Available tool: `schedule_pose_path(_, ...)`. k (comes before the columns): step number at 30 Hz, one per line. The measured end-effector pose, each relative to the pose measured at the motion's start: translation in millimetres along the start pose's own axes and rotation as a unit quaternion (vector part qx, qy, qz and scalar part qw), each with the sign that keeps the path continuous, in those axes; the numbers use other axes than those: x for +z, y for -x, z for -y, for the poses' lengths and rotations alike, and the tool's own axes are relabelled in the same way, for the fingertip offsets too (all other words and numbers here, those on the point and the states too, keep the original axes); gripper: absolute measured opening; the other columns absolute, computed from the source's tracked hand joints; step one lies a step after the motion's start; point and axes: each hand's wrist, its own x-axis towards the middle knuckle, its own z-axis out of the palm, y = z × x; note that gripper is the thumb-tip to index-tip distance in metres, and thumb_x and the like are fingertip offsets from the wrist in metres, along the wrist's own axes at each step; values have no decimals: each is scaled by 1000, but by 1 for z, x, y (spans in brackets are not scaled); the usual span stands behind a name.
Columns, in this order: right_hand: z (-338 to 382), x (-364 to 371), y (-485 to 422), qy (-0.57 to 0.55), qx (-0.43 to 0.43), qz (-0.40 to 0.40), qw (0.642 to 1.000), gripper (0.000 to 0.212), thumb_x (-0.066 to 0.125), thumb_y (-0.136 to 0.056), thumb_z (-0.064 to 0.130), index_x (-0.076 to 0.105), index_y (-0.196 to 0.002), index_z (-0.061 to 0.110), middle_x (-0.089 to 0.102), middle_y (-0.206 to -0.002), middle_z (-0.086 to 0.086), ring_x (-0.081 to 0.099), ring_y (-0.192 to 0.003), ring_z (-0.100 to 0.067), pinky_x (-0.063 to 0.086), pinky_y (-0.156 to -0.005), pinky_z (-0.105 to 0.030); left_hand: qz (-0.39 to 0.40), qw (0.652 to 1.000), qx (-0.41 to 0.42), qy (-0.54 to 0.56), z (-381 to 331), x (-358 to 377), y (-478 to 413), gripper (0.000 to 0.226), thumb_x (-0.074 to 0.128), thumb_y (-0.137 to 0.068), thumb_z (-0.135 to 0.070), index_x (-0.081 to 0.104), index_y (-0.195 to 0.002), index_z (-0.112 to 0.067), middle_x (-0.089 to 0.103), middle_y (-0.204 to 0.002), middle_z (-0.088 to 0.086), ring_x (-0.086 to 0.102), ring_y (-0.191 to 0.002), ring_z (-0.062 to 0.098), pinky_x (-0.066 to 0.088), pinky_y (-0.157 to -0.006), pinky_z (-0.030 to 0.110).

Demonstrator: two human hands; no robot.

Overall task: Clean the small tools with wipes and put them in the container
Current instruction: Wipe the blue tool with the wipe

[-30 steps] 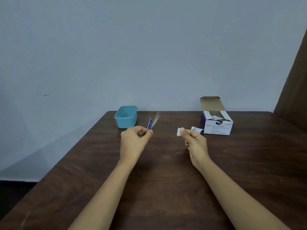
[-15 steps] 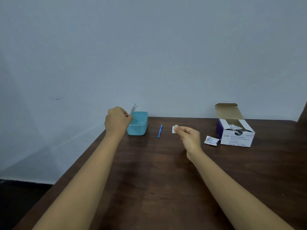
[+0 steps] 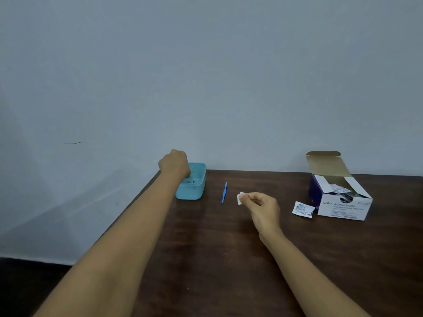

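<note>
My left hand (image 3: 175, 167) reaches over the teal container (image 3: 194, 193) at the table's back left, knuckles up and fingers curled down into it. A pale metal tool (image 3: 191, 180) shows inside the container just under those fingers, and the hand seems closed on it. A thin blue tool (image 3: 224, 193) lies on the wood just right of the container. My right hand (image 3: 263, 210) hovers right of the blue tool and pinches a small white wipe (image 3: 240, 198) between thumb and fingers.
An open box of alcohol swabs (image 3: 343, 203) stands at the back right, flap up, with a torn wrapper (image 3: 303, 209) beside it. The dark wooden table (image 3: 217, 259) ends at its left edge close to the container; a grey wall rises behind.
My left hand carried the metal tool from the table's middle to the container and lowered it inside. The right hand stayed near the middle with the wipe. The camera view shifted left.
</note>
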Motion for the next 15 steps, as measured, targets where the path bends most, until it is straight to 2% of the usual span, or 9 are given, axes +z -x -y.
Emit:
schedule_pose_path(3,0,2,0,17,-5,5,1000,16,75,-81,29,74,-69,19,73,-78,8,68,-80,-9,51,-71,-23,5,998,0,-55,-2,6,-7,21,61,-85,-12,59,-105,-8,52,-100,5,63,-95,21,41,-64,24)
schedule_pose_path(9,1,3,-1,27,-8,9,1000,17,76,-80,30,74,-68,18,73,-77,8,68,-80,-7,52,-75,-24,12,990,16,-140,-7,22,-12,22,53,-89,-10,59,-110,-10,53,-100,3,62,-98,18,38,-68,22)
schedule_pose_path(11,1,4,-1,30,-8,11,999,17,76,-80,30,74,-68,18,73,-77,7,68,-80,-8,53,-75,-26,20,987,23,-158,-9,26,-12,21,51,-90,-10,60,-109,-11,54,-92,0,62,-94,16,37,-68,21)
schedule_pose_path(13,1,4,-2,29,-5,10,1000,16,76,-80,30,74,-68,18,73,-76,7,68,-80,-8,53,-76,-27,26,984,31,-171,-10,27,-12,16,50,-91,-11,60,-104,-13,45,-77,-2,62,-91,14,37,-66,21)
schedule_pose_path(15,0,4,-1,28,-7,11,1000,17,76,-79,30,74,-67,19,73,-75,8,68,-79,-7,53,-76,-26,27,984,36,-174,-11,28,-13,7,51,-90,-10,55,-94,-14,39,-72,-2,60,-82,13,35,-60,19)
